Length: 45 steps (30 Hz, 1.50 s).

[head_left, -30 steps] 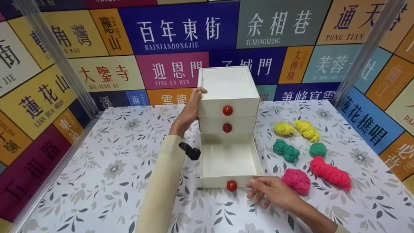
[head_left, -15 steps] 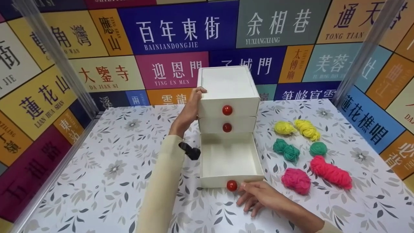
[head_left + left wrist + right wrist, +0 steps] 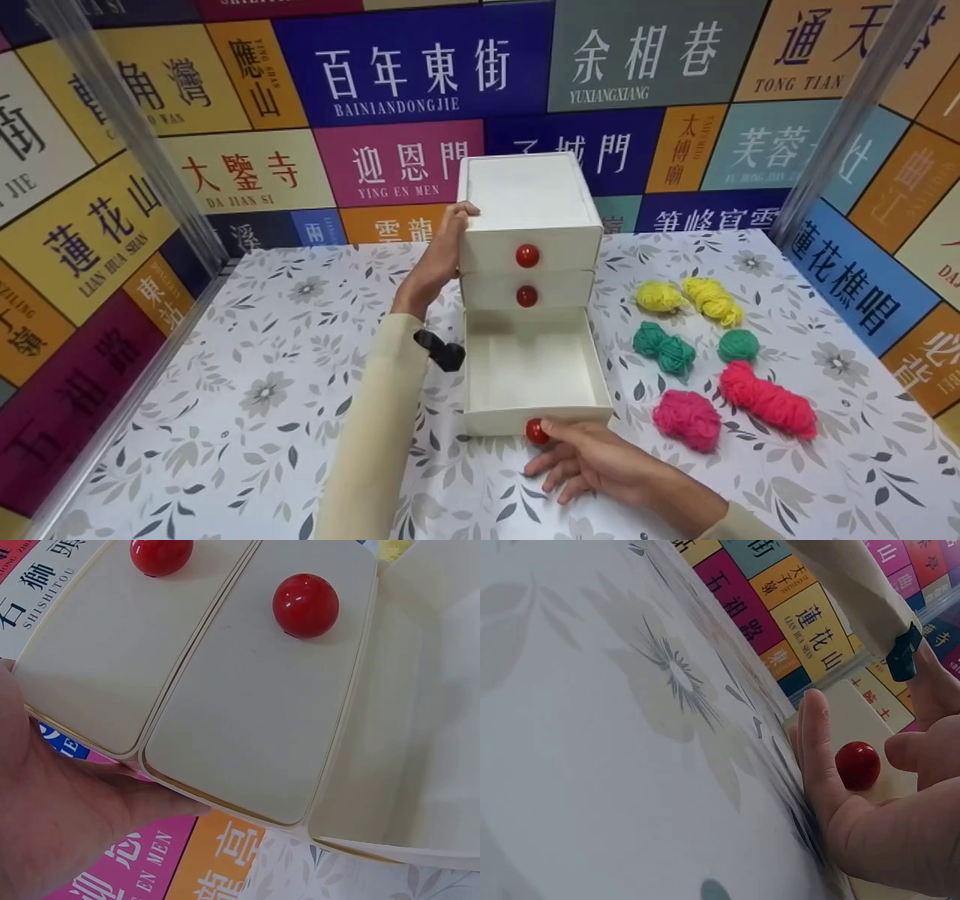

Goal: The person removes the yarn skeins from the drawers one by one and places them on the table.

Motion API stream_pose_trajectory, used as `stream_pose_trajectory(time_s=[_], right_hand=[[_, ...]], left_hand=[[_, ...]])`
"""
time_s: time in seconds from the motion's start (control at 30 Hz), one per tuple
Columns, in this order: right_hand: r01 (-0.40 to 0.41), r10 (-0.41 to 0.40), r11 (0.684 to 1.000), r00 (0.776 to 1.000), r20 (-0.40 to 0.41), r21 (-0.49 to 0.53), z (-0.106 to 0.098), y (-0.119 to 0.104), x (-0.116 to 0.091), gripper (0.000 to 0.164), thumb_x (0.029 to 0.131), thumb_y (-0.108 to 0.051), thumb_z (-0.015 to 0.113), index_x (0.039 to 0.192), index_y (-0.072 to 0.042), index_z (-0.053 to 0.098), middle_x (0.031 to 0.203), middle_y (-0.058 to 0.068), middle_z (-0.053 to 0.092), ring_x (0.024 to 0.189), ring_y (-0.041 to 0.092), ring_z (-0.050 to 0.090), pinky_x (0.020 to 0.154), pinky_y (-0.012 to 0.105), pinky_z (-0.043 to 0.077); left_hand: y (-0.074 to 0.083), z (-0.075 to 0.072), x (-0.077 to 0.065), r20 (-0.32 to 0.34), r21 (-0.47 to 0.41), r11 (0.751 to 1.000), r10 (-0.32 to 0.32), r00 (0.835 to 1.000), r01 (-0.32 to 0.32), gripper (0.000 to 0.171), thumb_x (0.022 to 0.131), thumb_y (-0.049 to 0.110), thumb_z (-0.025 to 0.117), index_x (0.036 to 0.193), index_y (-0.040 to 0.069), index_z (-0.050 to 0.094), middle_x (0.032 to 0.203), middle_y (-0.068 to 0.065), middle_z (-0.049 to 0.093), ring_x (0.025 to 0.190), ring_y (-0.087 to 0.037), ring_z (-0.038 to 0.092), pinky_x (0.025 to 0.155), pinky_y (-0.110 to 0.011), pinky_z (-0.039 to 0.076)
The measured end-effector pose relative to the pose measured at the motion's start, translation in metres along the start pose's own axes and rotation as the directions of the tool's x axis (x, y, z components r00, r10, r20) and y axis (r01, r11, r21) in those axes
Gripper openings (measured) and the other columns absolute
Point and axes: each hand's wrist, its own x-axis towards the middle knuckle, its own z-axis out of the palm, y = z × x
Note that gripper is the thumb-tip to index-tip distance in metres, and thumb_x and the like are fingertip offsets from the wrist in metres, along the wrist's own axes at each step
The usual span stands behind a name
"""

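A white chest of small drawers [image 3: 531, 191] stands mid-table, its upper two drawers pushed in. Pulled out towards me, the bottom drawer [image 3: 536, 367] shows a bare inside. My left hand [image 3: 439, 259] holds the chest by its left side, fingertips over the top edge; the left wrist view shows the fingers along the side wall [image 3: 112, 802]. At the bottom drawer's red knob [image 3: 535, 431] is my right hand [image 3: 600, 457], its thumb by the knob and the other fingers lower and loosely spread. In the right wrist view the knob [image 3: 857, 766] lies between thumb and fingers, with a gap beside the thumb.
Right of the chest lie yellow yarn bundles [image 3: 711, 301], green yarn balls [image 3: 738, 346], a magenta yarn ball [image 3: 687, 420] and a long pink yarn bundle [image 3: 767, 400]. A floral cloth [image 3: 247, 442] covers the table. Behind stands a wall of coloured signs [image 3: 416, 64].
My right hand has moved left along the drawer front, from its right corner to the red knob. The left hand, chest and yarn have stayed put.
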Motion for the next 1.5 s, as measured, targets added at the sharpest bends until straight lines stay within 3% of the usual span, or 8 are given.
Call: stream_pose_trajectory(time_s=[0.3, 0.73, 0.97, 1.5], right_hand=[[-0.018, 0.019, 0.999, 0.999, -0.027, 0.04, 0.006, 0.003, 0.009, 0.053, 0.102, -0.04, 0.052, 0.127, 0.007, 0.052, 0.096, 0.007, 0.075, 0.075, 0.012, 0.07, 0.063, 0.025, 0.058], [0.018, -0.017, 0.999, 0.999, -0.029, 0.038, 0.006, 0.002, 0.013, 0.049, 0.103, -0.038, 0.052, 0.122, 0.008, 0.054, 0.091, 0.006, 0.072, 0.074, 0.011, 0.068, 0.067, 0.025, 0.059], [0.019, -0.016, 0.999, 0.998, -0.061, 0.046, 0.002, -0.002, 0.018, 0.049, 0.102, -0.039, 0.054, 0.118, 0.006, 0.057, 0.089, 0.005, 0.069, 0.075, 0.011, 0.068, 0.069, 0.024, 0.058], [0.033, -0.026, 0.997, 0.995, -0.095, 0.072, -0.009, -0.009, 0.035, 0.044, 0.101, -0.038, 0.055, 0.114, 0.004, 0.059, 0.085, 0.004, 0.069, 0.073, 0.011, 0.066, 0.069, 0.024, 0.058]], left_hand=[[-0.002, -0.001, -0.001, -0.003, -0.006, 1.0, -0.004, 1.0, 0.004, 0.032, 0.108, 0.042, 0.021, 0.13, 0.025, 0.037, 0.136, -0.017, 0.044, 0.114, -0.035, 0.056, 0.094, -0.057, 0.049], [0.0, 0.0, 0.0, -0.006, 0.009, 1.0, 0.008, 1.0, -0.008, 0.031, 0.108, 0.043, 0.022, 0.129, 0.026, 0.037, 0.139, -0.015, 0.041, 0.117, -0.036, 0.054, 0.094, -0.058, 0.048], [0.0, 0.0, 0.001, -0.005, -0.01, 1.0, -0.009, 1.0, 0.009, 0.032, 0.107, 0.044, 0.022, 0.129, 0.026, 0.036, 0.136, -0.016, 0.042, 0.112, -0.035, 0.055, 0.09, -0.055, 0.049], [-0.001, 0.0, 0.0, -0.007, 0.005, 1.0, -0.003, 1.0, 0.003, 0.031, 0.108, 0.043, 0.023, 0.129, 0.026, 0.037, 0.141, -0.016, 0.04, 0.12, -0.037, 0.053, 0.096, -0.061, 0.047]])
